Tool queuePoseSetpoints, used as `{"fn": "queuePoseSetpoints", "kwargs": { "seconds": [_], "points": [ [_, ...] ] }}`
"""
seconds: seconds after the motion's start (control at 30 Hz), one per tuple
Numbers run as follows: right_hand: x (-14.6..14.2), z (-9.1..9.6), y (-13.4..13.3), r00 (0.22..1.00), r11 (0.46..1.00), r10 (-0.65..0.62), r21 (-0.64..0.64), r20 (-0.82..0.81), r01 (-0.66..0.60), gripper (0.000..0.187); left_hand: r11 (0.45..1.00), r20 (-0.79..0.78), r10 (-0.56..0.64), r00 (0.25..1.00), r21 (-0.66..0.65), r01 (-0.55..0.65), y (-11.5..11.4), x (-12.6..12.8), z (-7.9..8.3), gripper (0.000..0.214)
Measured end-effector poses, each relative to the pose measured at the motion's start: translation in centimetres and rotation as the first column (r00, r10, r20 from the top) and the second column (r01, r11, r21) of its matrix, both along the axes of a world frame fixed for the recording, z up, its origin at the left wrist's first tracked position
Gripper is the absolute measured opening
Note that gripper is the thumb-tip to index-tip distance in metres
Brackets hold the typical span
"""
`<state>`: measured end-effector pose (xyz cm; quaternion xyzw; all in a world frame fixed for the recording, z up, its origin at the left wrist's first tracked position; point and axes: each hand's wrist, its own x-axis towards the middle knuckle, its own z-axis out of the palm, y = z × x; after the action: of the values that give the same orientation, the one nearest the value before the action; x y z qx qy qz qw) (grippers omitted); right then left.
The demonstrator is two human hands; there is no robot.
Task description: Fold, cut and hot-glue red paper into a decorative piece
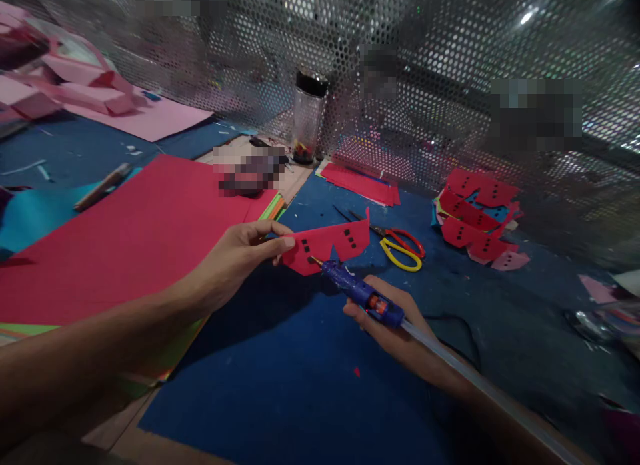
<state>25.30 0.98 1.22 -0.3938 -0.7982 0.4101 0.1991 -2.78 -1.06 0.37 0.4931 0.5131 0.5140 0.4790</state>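
Between thumb and fingers, my left hand (pixel 240 255) pinches the left end of a red paper cutout (pixel 327 241) that has small black squares on it and a notch in its lower edge. A blue hot glue gun (pixel 350 283) is gripped in my right hand (pixel 395 318), with a long clear glue stick (pixel 460 365) sticking out of its back. The gun's metal tip meets the lower left part of the cutout, by a black square. Scissors (pixel 403 248) with red and yellow handles lie just behind the cutout. My right fingers are partly hidden by the gun.
Large red sheets (pixel 125 245) lie stacked at left, beside a blue sheet (pixel 30 215). Finished-looking paper cutouts (pixel 477 215) are piled at right. Red strips (pixel 357 183) and a glass jar (pixel 307 118) stand near the perforated metal wall (pixel 400 105). A black cord (pixel 467 331) runs by my right hand.
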Motion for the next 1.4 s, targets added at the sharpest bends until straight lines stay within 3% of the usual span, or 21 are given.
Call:
{"fn": "queuePoseSetpoints", "kwargs": {
  "seconds": [0.67, 1.4],
  "points": [
    [-0.17, 0.41, -0.18, 0.998, 0.996, 0.052, 0.077, -0.024, -0.05, 0.021, 0.999, -0.017, 0.037, 0.999, 0.0, -0.037, -0.09, -0.23, -0.09, 0.02],
    [-0.21, 0.41, -0.12, 1.0, 0.998, 0.024, 0.055, 0.016, -0.025, 0.023, 1.0, -0.045, 0.024, 0.999, 0.006, -0.024, 0.04, -0.38, -0.59, 0.021]
  ]
}}
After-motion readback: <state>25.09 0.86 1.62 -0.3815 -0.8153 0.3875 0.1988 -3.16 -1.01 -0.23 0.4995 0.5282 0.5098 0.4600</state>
